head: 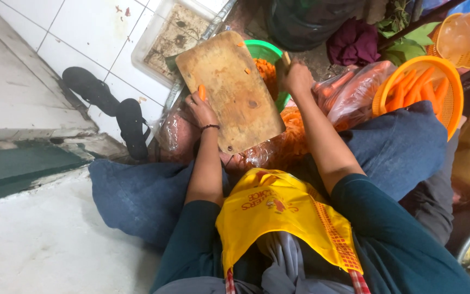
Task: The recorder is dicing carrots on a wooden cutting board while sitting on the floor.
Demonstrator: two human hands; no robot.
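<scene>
A wooden cutting board [234, 90] lies tilted across the person's lap, its far end over a green basin [265, 51] that holds cut carrot. The left hand [201, 109] rests at the board's left edge, fingers closed on a small piece of carrot [202, 91] held against the wood. The right hand [296, 76] sits at the board's right edge over the basin, fingers wrapped around a wooden handle [285, 57] — the blade is hidden, so the tool cannot be told for certain. A few orange scraps lie on the board. Under and beside the board are clear plastic bags of carrots [349, 92]; just right of them an orange basket [436, 90] holds whole peeled carrots. A yellow apron [284, 218] covers the person's front over blue trousers. On the white tiled floor to the left lie two black sandals [110, 106] — well apart from the board.
</scene>
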